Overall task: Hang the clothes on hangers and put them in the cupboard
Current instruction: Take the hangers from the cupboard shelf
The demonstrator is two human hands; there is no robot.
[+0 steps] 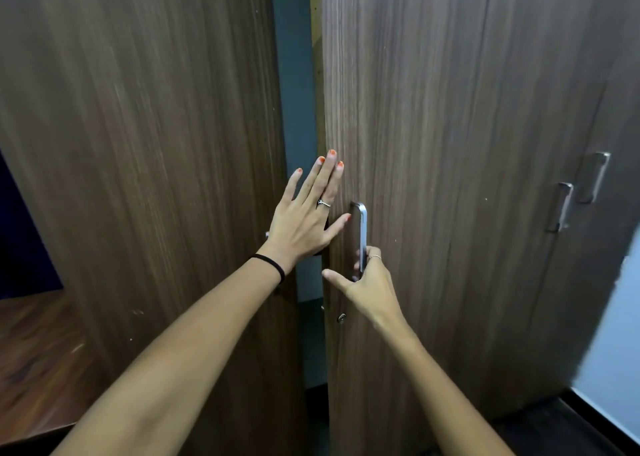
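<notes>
brown wood-grain cupboard doors (450, 144) (silver handle (362, 234)), orange nails (331, 152).

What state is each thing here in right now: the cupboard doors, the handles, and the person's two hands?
Left door: ajar, a gap beside it.
Right door: ajar, its edge at the gap.
Handle on right door: gripped at its lower end.
Left hand: flat, fingers straight, fingertips on the right door's edge.
Right hand: fingers curled round the handle.
Two far handles: untouched, their doors shut.
</notes>
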